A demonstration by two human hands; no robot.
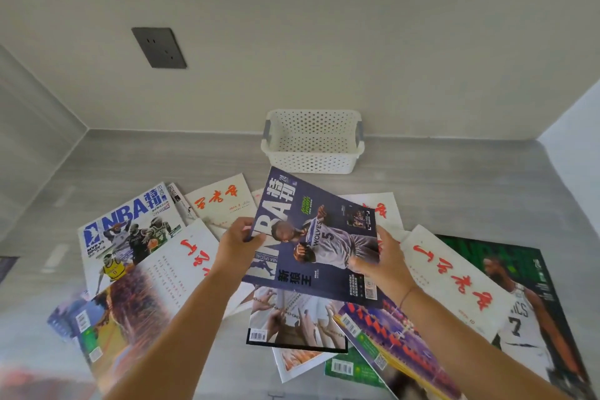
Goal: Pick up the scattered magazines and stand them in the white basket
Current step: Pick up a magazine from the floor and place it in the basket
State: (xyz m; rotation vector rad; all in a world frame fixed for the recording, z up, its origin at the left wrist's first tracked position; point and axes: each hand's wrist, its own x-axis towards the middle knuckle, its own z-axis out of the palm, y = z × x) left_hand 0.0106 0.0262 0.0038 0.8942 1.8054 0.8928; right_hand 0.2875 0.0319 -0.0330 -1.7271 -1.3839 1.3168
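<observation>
Left hand (238, 239) closed on the left edge of the navy magazine (311, 237), thumb on the cover. Right hand (381, 261) closed on the lower right edge, fingers under, thumb on top. Magazine held clear of the pile (292, 318), tilted, cover up, top corner aimed toward the basket (313, 143).

Basket on the tabletop (454, 178) beyond the pile, near the wall (324, 42), apparently empty.

Recommended for this step: keep both grips at opposite edges to stop sagging. Rotate to vertical before reaching the rim. Lower one long edge to the basket floor. Lean against an end wall, since a lone magazine will likely slump. Release only once seated. Avoid dragging the lower corner across loose covers beneath.
</observation>
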